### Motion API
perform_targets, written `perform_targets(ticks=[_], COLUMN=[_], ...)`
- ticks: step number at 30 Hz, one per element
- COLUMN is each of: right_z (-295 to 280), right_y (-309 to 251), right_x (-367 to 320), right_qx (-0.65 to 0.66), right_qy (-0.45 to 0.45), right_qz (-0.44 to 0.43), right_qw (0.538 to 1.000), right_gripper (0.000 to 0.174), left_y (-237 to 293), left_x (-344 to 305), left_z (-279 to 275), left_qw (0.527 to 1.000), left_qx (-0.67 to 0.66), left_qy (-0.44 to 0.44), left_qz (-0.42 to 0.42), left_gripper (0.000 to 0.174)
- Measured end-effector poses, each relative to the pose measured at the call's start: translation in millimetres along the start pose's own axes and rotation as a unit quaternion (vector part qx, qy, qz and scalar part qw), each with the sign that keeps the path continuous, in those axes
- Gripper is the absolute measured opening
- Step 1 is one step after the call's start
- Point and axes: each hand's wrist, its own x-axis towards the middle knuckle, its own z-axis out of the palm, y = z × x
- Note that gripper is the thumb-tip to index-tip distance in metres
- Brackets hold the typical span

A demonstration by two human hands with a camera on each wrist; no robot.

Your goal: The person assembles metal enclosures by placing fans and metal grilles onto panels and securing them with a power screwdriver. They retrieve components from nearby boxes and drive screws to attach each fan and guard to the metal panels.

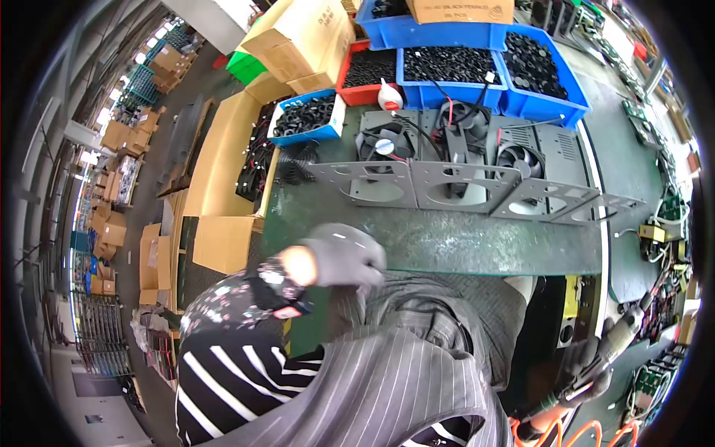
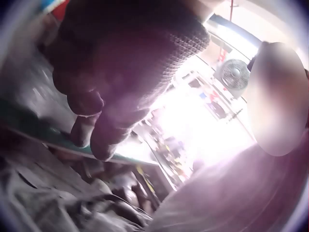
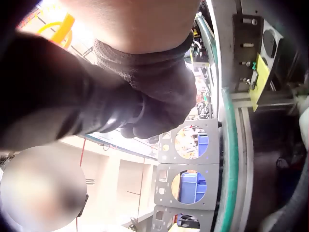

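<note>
My left hand (image 1: 346, 253), in a grey knit glove, is over the near table edge by my lap, blurred in the head view. Its fingers (image 2: 104, 140) bend loosely, with nothing seen between them. Off to the right, my gloved right hand (image 1: 585, 369) grips a power screwdriver (image 1: 620, 339), its dark body (image 3: 63, 96) large in the right wrist view. Ahead on the table a row of grey metal panels (image 1: 465, 186) stands upright, with big round cutouts. Behind them black fans (image 1: 519, 159) with wires lie on grey sheet-metal parts.
Blue bins (image 1: 450, 93) and a red bin (image 1: 369, 93) of small black parts line the table's back. A small box (image 1: 309, 134) of black rings and a long carton (image 1: 216, 171) stand left. An orange coiled hose (image 1: 585, 428) runs below my right hand. Circuit boards lie far right.
</note>
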Motion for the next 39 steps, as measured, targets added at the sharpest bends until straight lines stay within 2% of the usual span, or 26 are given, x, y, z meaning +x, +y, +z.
perform_targets(ticks=[1,3,4,6,8,12,14,15,16,19,20,22,24,26,28,29,30,31,32,33,34,37,39], right_z=[-14.5,-39.2,-43.4,-37.6,-34.5,-5.6,10.8,17.6,24.3,40.3,50.0,49.0,55.8,63.5,71.0,75.9,78.3,71.6,73.6,74.0,74.0,79.8,82.9], right_y=[-3.2,-7.0,-6.7,4.4,8.7,21.5,29.2,32.8,36.3,43.1,39.0,39.1,40.8,39.7,38.1,38.8,36.9,34.2,31.0,27.5,22.8,6.3,-2.9], right_x=[-11.0,-27.7,-27.9,-16.1,-18.8,-8.6,-6.0,-4.3,-2.8,-0.8,-3.0,-3.8,-0.7,1.6,5.2,6.9,7.3,5.0,6.1,6.8,8.0,9.8,9.5], right_qx=[-0.014,-0.046,-0.063,-0.064,-0.066,-0.076,-0.078,-0.079,-0.081,-0.085,-0.086,-0.089,-0.085,-0.102,-0.125,-0.122,-0.119,-0.115,-0.126,-0.146,-0.167,-0.262,-0.3], right_qy=[0.009,0.026,0.035,0.034,0.041,0.061,0.077,0.085,0.093,0.117,0.127,0.141,0.141,0.136,0.141,0.14,0.141,0.132,0.135,0.107,0.079,0.03,-0.004], right_qz=[0.024,0.074,0.099,0.107,0.112,0.115,0.119,0.124,0.128,0.141,0.144,0.146,0.17,0.198,0.236,0.255,0.273,0.296,0.321,0.332,0.342,0.369,0.36], right_qw=[1.0,0.996,0.992,0.992,0.991,0.989,0.987,0.986,0.984,0.979,0.977,0.975,0.971,0.965,0.953,0.949,0.944,0.939,0.929,0.926,0.921,0.891,0.884], right_gripper=[0.081,0.079,0.078,0.078,0.078,0.078,0.078,0.078,0.078,0.078,0.078,0.08,0.085,0.087,0.09,0.089,0.088,0.086,0.086,0.086,0.087,0.085,0.082], left_y=[-28.6,-74.8,-95.3,-130.9,-148.9,-162.0,-173.8,-173.9,-175.1,-177.0,-186.7,-198.6,-190.5,-135.4,-100.3,-70.3,-48.1,-24.0,0.1,17.7,35.9,78.5,100.1], left_x=[-11.6,-26.9,-29.3,-32.7,-24.9,-17.6,-16.3,-18.2,-18.7,-22.5,-23.9,-34.7,-53.3,-79.3,-97.3,-100.0,-93.3,-77.9,-67.6,-50.7,-33.9,6.6,24.3], left_z=[6.5,5.3,-1.1,-7.3,-16.8,-19.0,-5.0,0.7,2.1,2.7,3.9,-4.8,-21.7,-39.1,-43.6,-46.4,-45.7,-43.6,-45.6,-44.0,-41.0,-38.5,-41.1], left_qw=[0.992,0.947,0.926,0.892,0.883,0.91,0.908,0.899,0.901,0.85,0.817,0.734,0.659,0.729,0.79,0.823,0.858,0.848,0.875,0.868,0.854,0.861,0.852], left_qx=[-0.012,0.025,0.033,0.052,0.097,0.069,0.084,0.102,0.101,0.128,0.124,0.216,0.271,-0.05,-0.209,-0.163,-0.112,-0.105,-0.039,0.006,0.039,0.127,0.145], left_qy=[0.121,0.285,0.33,0.386,0.362,0.315,0.346,0.38,0.377,0.47,0.531,0.637,0.699,0.682,0.569,0.52,0.476,0.464,0.427,0.416,0.435,0.408,0.403], left_qz=[-0.034,-0.147,-0.179,-0.23,-0.282,-0.259,-0.221,-0.194,-0.192,-0.203,-0.189,-0.097,-0.055,-0.042,0.093,0.157,0.16,0.234,0.223,0.27,0.281,0.274,0.301], left_gripper=[0.033,0.035,0.035,0.053,0.059,0.054,0.051,0.04,0.04,0.029,0.026,0.024,0.021,0.019,0.019,0.021,0.051,0.042,0.032,0.023,0.024,0.026,0.026])
